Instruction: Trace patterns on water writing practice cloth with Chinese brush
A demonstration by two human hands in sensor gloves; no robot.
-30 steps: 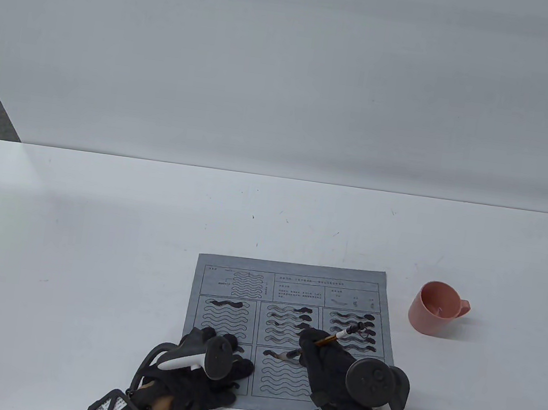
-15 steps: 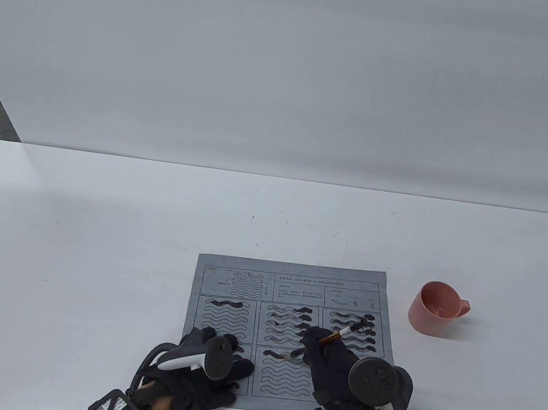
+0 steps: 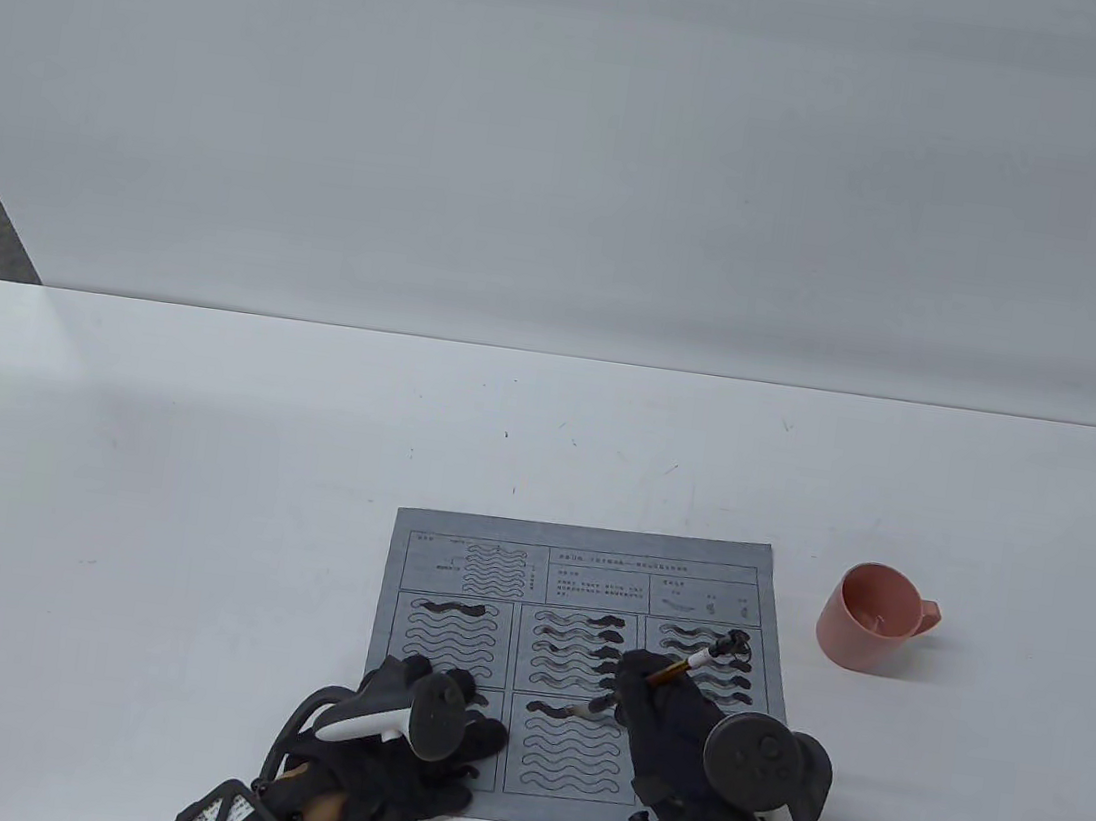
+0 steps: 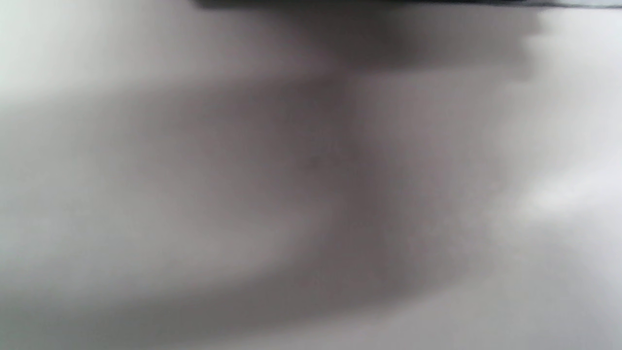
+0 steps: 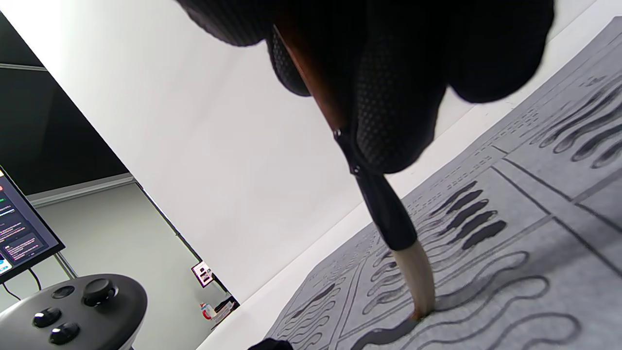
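Your right hand [image 3: 668,724] sits at the lower right of the table view, its fingers [image 5: 393,97] closed around the brush [image 3: 664,675]; the shaft slants up and to the right from your grip, and the pale tip [image 5: 417,287] touches the cloth [image 3: 590,547] on the top wave of the lower middle panel, where a dark wet stroke runs leftward from it; in the right wrist view the bristles bend against the grey fabric at the bottom centre of the frame. Your left hand [image 3: 407,750] lies at the lower left of the cloth, palm down, fingers spread and flat on the fabric, holding nothing; the left wrist view is only grey blur, so you get no detail from it. The cloth lies flat on the white tabletop [image 3: 195,485], low in the frame and just right of centre; several waves in the upper panels are already dark. A pink cup [image 3: 872,618] stands on the tabletop to the right of the cloth, apart from it, handle pointing right; a tracker [image 5: 73,306] and part of a screen [image 5: 22,228] show at the lower left of the right wrist view.
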